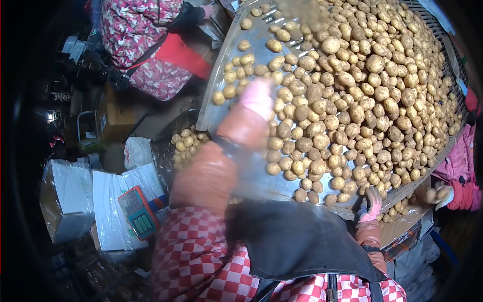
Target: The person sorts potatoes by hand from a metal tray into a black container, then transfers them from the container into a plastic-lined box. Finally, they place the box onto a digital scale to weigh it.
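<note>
My left hand (pixel 257 97), in a pink glove, reaches out over the metal sorting table (pixel 224 103) at the left side of the potatoes (pixel 347 108). Motion smears its fingers, so I cannot make out whether it holds anything. At the table's near edge, my right hand (pixel 372 204), also gloved in pink, lies beside the lowest potatoes with its fingers stretched and apart. Nothing shows in its grasp. The potatoes are brownish yellow, some with dirt on them, heaped thickest toward the right and more scattered at the left.
Another person (pixel 146 48) in patterned clothing stands at the upper left. At the right, a co-worker's gloved hand (pixel 444 195) holds potatoes. An orange scale (pixel 139 212) rests by plastic-covered cartons (pixel 68 199). More potatoes (pixel 187 143) lie below the table's left edge.
</note>
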A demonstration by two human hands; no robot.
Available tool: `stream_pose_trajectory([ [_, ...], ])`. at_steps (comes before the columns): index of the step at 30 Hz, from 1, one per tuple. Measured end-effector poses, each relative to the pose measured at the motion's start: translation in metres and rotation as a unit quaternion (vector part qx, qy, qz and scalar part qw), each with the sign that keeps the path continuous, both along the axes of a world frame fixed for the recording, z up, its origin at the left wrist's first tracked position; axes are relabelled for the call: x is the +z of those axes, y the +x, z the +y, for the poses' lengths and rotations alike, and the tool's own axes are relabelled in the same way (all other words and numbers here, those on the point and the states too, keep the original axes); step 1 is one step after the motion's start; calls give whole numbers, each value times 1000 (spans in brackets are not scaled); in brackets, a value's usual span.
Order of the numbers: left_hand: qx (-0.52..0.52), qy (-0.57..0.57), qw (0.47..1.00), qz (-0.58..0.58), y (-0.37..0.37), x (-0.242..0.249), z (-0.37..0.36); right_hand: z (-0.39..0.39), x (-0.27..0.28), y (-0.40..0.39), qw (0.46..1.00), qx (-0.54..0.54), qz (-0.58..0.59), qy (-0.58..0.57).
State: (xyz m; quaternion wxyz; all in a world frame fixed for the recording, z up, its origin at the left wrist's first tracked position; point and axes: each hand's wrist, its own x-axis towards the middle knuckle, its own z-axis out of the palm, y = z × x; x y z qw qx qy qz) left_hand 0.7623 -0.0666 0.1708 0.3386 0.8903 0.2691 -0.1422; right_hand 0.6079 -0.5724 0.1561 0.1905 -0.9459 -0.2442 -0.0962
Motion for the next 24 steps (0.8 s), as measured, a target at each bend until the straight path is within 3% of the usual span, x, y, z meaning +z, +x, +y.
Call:
stream_pose_trajectory([
  [3,-82,305,946,-73,14,-4,60,-35,-13,-1,990,-54,127,38],
  [4,-74,345,935,-23,26,-4,73,-36,-11,2,987,-70,136,47],
  [6,-87,347,934,-24,42,-19,96,-36,-7,13,981,-103,151,63],
  [10,-108,332,932,98,76,-43,118,38,54,64,996,-43,23,81],
  [11,-122,353,925,69,78,-47,118,59,74,75,999,-28,14,44],
  [14,-136,343,918,146,90,-33,107,61,60,89,999,-3,-50,6],
  [15,-115,327,926,148,90,-32,106,58,54,89,998,-26,28,41],
  [19,-38,307,948,78,79,-59,107,68,47,96,998,-13,3,65],
  [24,-32,301,949,84,82,-45,113,32,5,92,986,-35,134,95],
])
